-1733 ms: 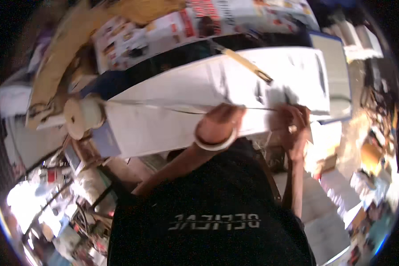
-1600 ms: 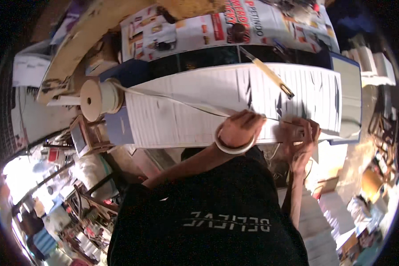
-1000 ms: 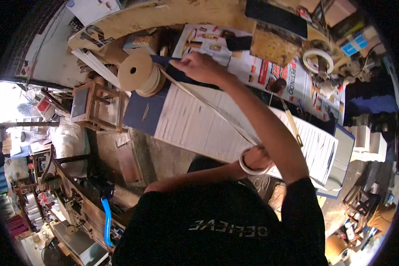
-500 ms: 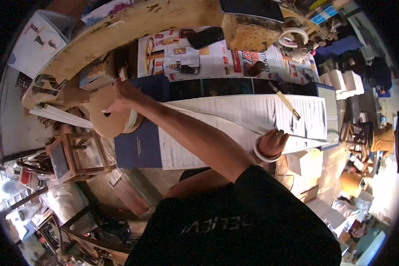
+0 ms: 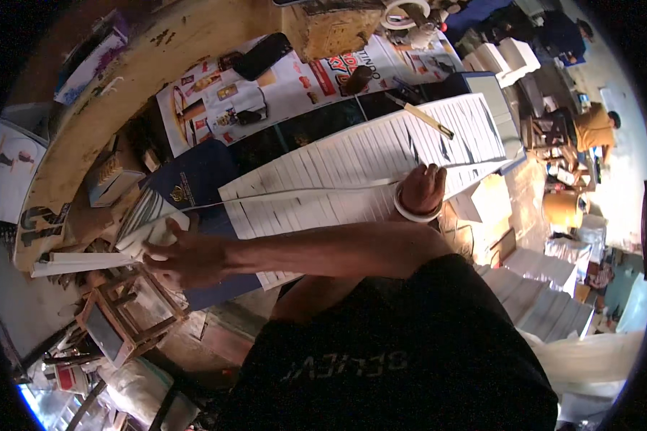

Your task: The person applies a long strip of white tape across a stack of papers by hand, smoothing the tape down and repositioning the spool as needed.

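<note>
Strip (image 5: pixel 310 192) likely unwinding; your left hand (image 5: pixel 422 190) pinches it, three o'clock; right hand (image 5: pixel 193 257) grips spool (image 5: pixel 149 231), nine. Next calls for tension.

1. Row of pages (image 5: pixel 338 159) sits mid-setup, cutter (image 5: pixel 428 119) lying on top toward the right end.
2. Banner (image 5: pixel 291 87) is behind that, phone (image 5: pixel 264 56) on it, just left of the block (image 5: pixel 332 32).
3. Spool (image 5: pixel 149 228)'s off left, right grip (image 5: pixel 167 248) on it.
4. Strip (image 5: pixel 295 194) goes from there over the pages to the left grip (image 5: pixel 423 191).
5. Stool (image 5: pixel 126 312)'s on the left too, nearer the person than the spool.
</note>
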A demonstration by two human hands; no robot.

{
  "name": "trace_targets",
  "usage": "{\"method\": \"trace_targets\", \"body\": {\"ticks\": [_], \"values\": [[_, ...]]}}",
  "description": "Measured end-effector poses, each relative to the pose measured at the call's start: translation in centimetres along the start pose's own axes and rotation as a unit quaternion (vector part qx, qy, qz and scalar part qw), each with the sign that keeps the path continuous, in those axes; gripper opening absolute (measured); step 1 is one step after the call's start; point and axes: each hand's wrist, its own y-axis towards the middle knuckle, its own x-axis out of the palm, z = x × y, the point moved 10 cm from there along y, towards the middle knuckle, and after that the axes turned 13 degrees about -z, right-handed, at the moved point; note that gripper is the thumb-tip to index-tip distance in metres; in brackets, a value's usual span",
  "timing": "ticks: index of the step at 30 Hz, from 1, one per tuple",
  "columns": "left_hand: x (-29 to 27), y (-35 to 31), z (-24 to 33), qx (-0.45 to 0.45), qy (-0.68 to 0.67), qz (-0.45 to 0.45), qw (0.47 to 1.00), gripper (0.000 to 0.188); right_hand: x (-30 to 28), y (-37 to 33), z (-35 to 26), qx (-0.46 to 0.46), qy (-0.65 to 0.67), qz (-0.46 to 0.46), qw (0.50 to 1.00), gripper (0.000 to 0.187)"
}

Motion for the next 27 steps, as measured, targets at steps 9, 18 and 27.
{"method": "trace_targets", "body": {"ticks": [9,18,27], "values": [[-0.2,-0.8,0.6,0.015,-0.015,-0.004,1.0,0.023,-1.3,-2.5,-6.6,-0.022,-0.022,-0.033,0.999,0.027],[0.5,1.1,0.2,-0.001,-0.028,-0.021,0.999,0.023,-4.3,2.8,-1.7,0.065,0.059,0.13,0.988,0.035],[0.6,0.0,0.3,-0.003,-0.026,-0.053,0.998,0.024,3.3,1.9,12.3,0.226,0.282,-0.324,0.874,0.108]]}}
